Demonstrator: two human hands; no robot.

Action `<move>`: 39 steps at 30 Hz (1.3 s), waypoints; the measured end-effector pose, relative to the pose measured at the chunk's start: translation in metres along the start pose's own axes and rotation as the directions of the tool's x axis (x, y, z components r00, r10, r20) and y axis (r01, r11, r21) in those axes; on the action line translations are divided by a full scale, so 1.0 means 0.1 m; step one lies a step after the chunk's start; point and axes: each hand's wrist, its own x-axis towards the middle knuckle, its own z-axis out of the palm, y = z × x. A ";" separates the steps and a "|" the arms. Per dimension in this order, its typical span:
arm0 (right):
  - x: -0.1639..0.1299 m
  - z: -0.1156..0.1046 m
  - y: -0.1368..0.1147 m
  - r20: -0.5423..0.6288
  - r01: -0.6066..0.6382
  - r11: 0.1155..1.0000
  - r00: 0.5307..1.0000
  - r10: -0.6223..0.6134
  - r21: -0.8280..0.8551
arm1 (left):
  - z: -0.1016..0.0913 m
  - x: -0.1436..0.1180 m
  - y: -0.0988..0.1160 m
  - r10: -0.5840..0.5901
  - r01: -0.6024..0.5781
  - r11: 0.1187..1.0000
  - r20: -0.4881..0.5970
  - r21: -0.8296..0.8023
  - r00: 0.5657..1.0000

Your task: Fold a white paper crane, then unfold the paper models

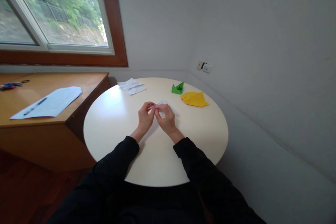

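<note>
two hands work one piece of white folded paper (166, 105) near the middle of a round cream table (118, 126). the paper shows a pointed, triangular outline, its tip aimed toward the far right, and its far edge rests on or just above the tabletop; which of the two cannot be told. left hand (145, 117): fingers curled, thumb and fingertips pinching the near left edge of the paper. right hand (165, 118): fingers bent over the paper from the near side, fingertips pressed on its upper fold, thumb hidden beneath. the two hands touch or nearly touch at the fingertips. both forearms are in black sleeves, entering from the near edge of the table.

beyond the paper, toward the far right of the table, lies a yellow folded paper shape (194, 99), flat, and just beside it on its left a smaller green folded paper shape (178, 88) standing up in points. at the far left edge of the table sits a creased white sheet (131, 86), well apart from the hands.

left of the table stands a wooden desk (86, 80) carrying a white sheet (56, 101) with a dark pen (35, 106) lying on it. a window (52, 14) with a brown frame is above the desk. a wall socket (205, 66) is on the right-hand wall.
</note>
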 end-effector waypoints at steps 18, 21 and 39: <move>-0.05 -0.01 0.11 0.154 0.034 0.987 0.988 -0.009 -0.160 | -0.07 0.08 -0.03 -0.067 0.066 0.998 -0.049 -0.022 0.997; -0.05 -0.02 0.13 0.161 0.010 0.986 0.987 0.017 -0.165 | -0.08 0.09 -0.01 -0.059 0.059 0.998 -0.026 -0.020 0.998; -0.02 -0.05 0.12 0.111 -0.113 0.986 0.986 0.127 -0.126 | -0.09 0.07 0.02 -0.009 0.006 1.000 0.089 0.030 0.996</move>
